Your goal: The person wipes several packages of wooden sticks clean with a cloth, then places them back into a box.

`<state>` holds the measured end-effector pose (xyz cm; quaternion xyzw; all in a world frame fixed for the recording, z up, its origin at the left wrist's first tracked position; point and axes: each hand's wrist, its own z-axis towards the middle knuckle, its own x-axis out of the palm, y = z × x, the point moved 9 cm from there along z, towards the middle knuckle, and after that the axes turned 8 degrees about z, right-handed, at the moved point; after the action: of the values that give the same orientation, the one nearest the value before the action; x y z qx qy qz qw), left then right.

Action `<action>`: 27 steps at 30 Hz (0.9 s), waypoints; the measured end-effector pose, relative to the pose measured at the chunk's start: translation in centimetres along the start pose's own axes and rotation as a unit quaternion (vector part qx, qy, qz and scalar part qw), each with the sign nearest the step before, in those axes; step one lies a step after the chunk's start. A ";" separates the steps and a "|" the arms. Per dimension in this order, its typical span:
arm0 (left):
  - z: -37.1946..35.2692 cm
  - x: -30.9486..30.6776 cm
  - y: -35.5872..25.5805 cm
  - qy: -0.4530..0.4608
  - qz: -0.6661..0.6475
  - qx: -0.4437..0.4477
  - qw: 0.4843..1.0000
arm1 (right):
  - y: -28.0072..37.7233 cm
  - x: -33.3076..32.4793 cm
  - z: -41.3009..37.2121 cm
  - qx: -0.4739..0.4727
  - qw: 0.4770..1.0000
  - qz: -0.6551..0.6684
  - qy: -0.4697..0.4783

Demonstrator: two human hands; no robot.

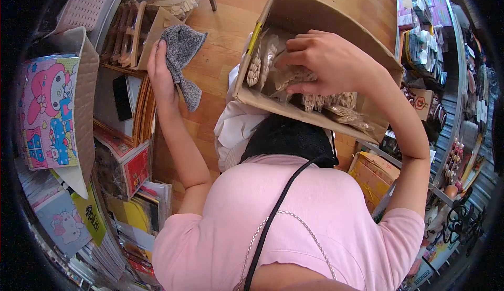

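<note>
On my near left I can read "plus" in dark letters, running down a yellow-green sheet (88,213); the rounded mark joined to the start of the word is not clear enough for me to name. Over on my right, a small brown box (421,103) bears a red hexagonal emblem, and the figure inside it is too small to make out. At the near right, a pale package (423,274) carries a short line of dark print that I cannot read. The red-faced box (137,170) on my left has markings too blurred to read.
</note>
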<state>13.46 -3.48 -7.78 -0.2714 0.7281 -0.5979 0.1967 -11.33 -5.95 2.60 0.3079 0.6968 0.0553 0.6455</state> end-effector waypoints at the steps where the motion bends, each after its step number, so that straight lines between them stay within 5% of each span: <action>1: 0.1 0.0 0.1 0.006 -0.005 0.002 1.000 | 0.0 0.1 -0.1 0.000 1.000 0.000 0.000; 13: 0.1 -0.1 0.1 -0.005 -0.011 -0.001 1.000 | -0.2 1.7 -1.1 0.005 0.999 -0.026 -0.020; 15: 0.2 -0.3 0.3 -0.016 -0.009 -0.002 1.000 | -1.6 3.0 -1.5 0.134 0.985 0.057 0.096; 27: 0.3 -0.2 0.4 0.013 -0.026 0.001 1.000 | -0.5 1.9 -2.2 0.111 0.991 0.029 0.071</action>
<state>13.76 -3.49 -8.19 -0.2823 0.7228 -0.6069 0.1720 -13.55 -4.72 1.05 0.3931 0.7335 0.0177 0.5542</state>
